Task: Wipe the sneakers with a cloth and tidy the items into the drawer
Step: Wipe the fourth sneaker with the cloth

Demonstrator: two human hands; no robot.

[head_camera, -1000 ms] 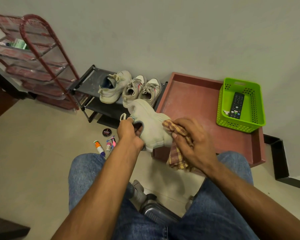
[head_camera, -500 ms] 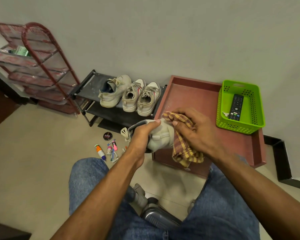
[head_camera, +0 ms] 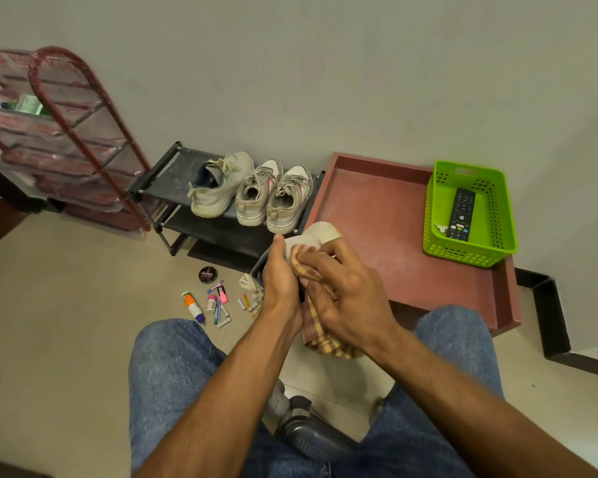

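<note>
Sneakers (head_camera: 316, 236): four; cloth (head_camera: 316, 326): one

Three sneakers (head_camera: 252, 193) on shoe rack (head_camera: 173, 167), drawer (head_camera: 387, 215) right of it, remote (head_camera: 460, 215) in basket (head_camera: 432, 215)

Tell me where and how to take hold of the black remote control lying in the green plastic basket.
Pinch the black remote control across its long side edges near mid-length, coming straight down from above. It lies flat, face up, on the floor of the green perforated plastic basket, whose walls probably block any sideways approach. Bare basket floor shows along both long edges, likely leaving room for fingertips.
</note>
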